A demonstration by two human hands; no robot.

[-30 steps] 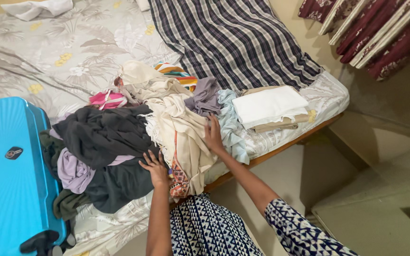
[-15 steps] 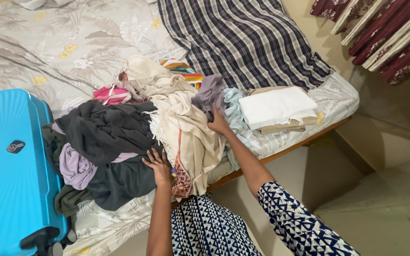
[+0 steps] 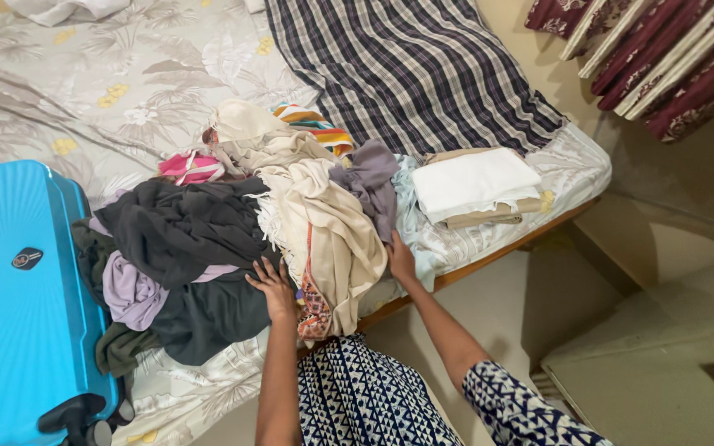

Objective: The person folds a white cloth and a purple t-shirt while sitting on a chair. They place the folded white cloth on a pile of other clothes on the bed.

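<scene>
My left hand point(image 3: 274, 289) is down flat at the lower centre of the frame, fingers spread and resting on the dark grey garment point(image 3: 183, 227), right where it meets the cream cloth point(image 3: 324, 223) that spills over the edge of the bed point(image 3: 126, 99). My right hand point(image 3: 401, 258) is on the far side of that same cream cloth, palm pressed against its right flank beside the pale blue fabric point(image 3: 411, 215); I cannot tell whether those fingers are gripping or just lying against it, since the folds hide the tips. So the cream cloth sits between both hands, centre of the frame, bracketed from either side, which looks to me like a hold meant to keep the heap from sliding off the mattress edge. Just right of it, a neat white folded stack point(image 3: 477, 182) lies apart from the jumble, squared off. At the left edge, the bright blue suitcase point(image 3: 18, 289) lies shut on the bed, touching the pile's dark clothes.
</scene>
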